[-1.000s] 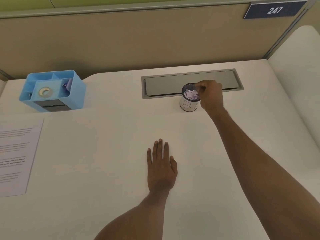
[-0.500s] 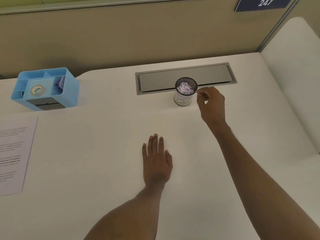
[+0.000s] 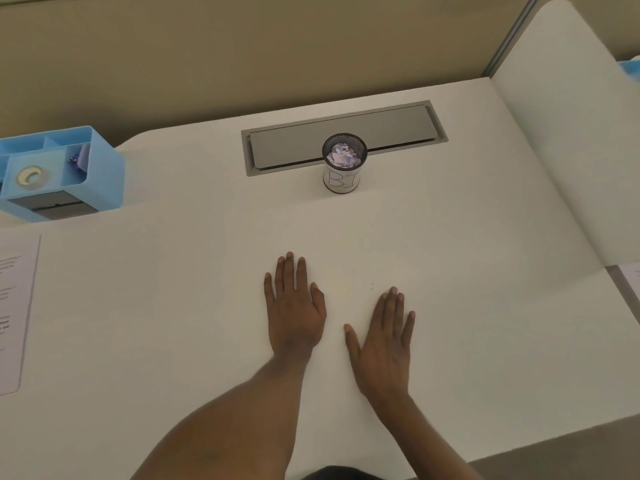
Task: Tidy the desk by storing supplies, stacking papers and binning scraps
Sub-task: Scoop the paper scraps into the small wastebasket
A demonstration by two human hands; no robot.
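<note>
A white worktop (image 3: 450, 237) runs back to a tan partition (image 3: 242, 64), with a grey hatch (image 3: 398, 129) set flush near the back. A black mesh cup (image 3: 341, 180) with a white label stands upright at the hatch's front edge, full of crumpled lilac scraps (image 3: 343, 156); a blue organiser (image 3: 107, 174) holding a tape roll (image 3: 30, 176) sits far left, a printed sheet (image 3: 17, 313) nearer. The left grip (image 3: 294, 313) and right grip (image 3: 382, 344) lie flat on the worktop side by side, released, well apart from the cup.
</note>
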